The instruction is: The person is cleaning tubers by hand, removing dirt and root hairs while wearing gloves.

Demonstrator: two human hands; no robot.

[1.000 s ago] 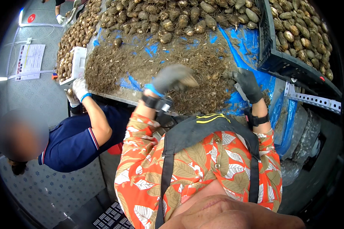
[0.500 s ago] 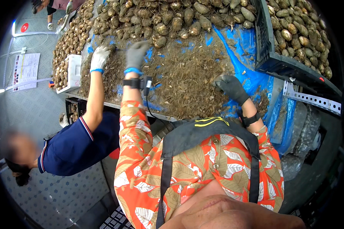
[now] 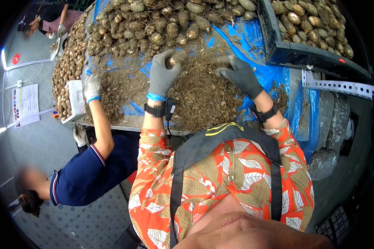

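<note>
Left hand on tuber, right hand unclear

Left hand (image 3: 163, 76) (grey glove) is curled round one brown tuber (image 3: 178, 58), over the root debris (image 3: 203, 97), just below the tuber pile (image 3: 151, 29). Right hand (image 3: 242, 78) is well apart, fingers partly bent; tips blurred, can't tell if it grips anything. Writing: printed sheet (image 3: 25, 106) at far left, text too small to read; round red sign (image 3: 15, 58) above it, pale mark.
</note>
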